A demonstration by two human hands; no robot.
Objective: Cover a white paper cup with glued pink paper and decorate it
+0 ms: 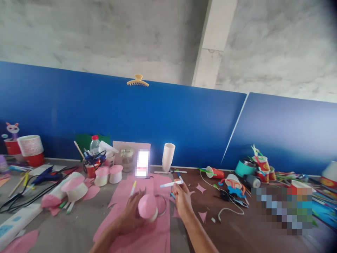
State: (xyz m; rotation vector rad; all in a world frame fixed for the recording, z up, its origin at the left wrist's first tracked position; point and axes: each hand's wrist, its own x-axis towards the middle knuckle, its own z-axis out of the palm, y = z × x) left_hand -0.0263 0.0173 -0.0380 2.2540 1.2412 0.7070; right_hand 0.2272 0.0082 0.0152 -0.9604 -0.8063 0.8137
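Note:
My left hand (130,215) is wrapped round a white paper cup with a pink paper disc (147,206) on its top. By those fingers is a slim white marker with a yellow end (133,188); whether they touch it I cannot tell. My right hand (181,198) pinches a white marker (171,183), which points left above the pink paper (123,242). A dark loop, perhaps a scissors handle (165,210), shows just right of the cup. Behind, two pink-topped cups (116,174) stand side by side.
A stack of white cups (167,156) stands against the blue partition (163,119), near a blurred bright screen (142,163). Left lie pink-topped cups (75,188), a power strip (19,223) and cables. Right are pink scraps (200,188), a tipped red cup (216,173) and a teal container (244,168).

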